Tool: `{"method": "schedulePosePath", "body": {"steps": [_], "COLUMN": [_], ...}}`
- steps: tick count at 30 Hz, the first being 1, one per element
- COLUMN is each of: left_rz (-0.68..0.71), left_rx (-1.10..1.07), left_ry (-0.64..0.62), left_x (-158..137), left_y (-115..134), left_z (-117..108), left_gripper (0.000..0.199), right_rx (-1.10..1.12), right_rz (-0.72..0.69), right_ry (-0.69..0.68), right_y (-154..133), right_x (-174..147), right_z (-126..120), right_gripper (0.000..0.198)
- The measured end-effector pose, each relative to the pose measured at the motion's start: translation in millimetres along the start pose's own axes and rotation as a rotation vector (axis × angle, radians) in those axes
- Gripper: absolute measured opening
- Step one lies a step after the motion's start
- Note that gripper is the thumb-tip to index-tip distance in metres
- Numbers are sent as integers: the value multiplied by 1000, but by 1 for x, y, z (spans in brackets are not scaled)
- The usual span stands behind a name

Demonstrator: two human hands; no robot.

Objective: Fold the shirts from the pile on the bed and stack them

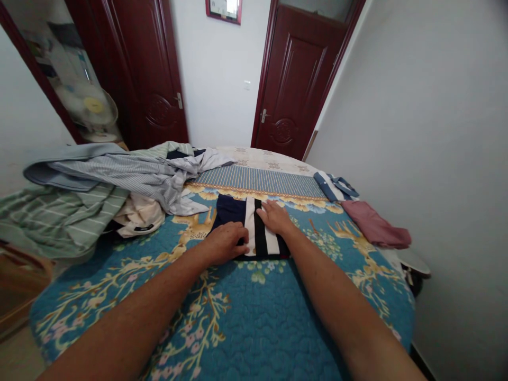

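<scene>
Room in a home, flowered blue quilt [270, 323], dark red panelled doors [299, 79], electric fan [94, 105], hanging frame [224, 19]

Folded navy garment [260, 233] with broad white and black bands, lying flat in a rough rectangle, around the middle of the teal floral quilt [273, 317].

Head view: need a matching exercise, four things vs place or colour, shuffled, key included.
Things
1. striped garment
2. pink garment
3. fan
4. picture frame

Matches
A. yellow centre
B. on the white wall
C. under the left hand and right hand
D. at the right edge of the quilt

Pairs: 1-C, 2-D, 3-A, 4-B
</scene>
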State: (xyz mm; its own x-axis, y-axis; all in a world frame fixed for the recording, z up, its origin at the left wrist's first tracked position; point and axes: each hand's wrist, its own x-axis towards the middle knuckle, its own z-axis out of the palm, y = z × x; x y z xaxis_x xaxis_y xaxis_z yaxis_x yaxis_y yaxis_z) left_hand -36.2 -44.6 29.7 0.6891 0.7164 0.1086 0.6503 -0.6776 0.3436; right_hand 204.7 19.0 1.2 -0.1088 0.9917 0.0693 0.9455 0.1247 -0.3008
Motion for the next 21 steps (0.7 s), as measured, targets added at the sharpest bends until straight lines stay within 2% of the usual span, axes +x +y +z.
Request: {"method": "schedulePosePath", "body": {"steps": [4,9,11,14,21], "left_rz": [-19,-30,-28,-31,-16], "left_rx": [-31,-38,-39,-40,-51], "left_ry": [-20,-42,-47,-54,-43], "left_x": [0,0,0,0,-2], "left_y": [0,0,0,0,-1], "left_z": [-1,-3,-3,-4,-5], "left_gripper": [15,17,17,17,18], "right_rx": [35,47,31,-10,-15], "right_rz": [-8,-102,-113,-110,89], "right_ry": [45,258,322,348,338], "right_y": [13,29,32,34,24], "right_x": [20,24,15,-10,-78], "right_z": [5,14,18,21,13], "right_gripper": [61,53,54,56,62]}}
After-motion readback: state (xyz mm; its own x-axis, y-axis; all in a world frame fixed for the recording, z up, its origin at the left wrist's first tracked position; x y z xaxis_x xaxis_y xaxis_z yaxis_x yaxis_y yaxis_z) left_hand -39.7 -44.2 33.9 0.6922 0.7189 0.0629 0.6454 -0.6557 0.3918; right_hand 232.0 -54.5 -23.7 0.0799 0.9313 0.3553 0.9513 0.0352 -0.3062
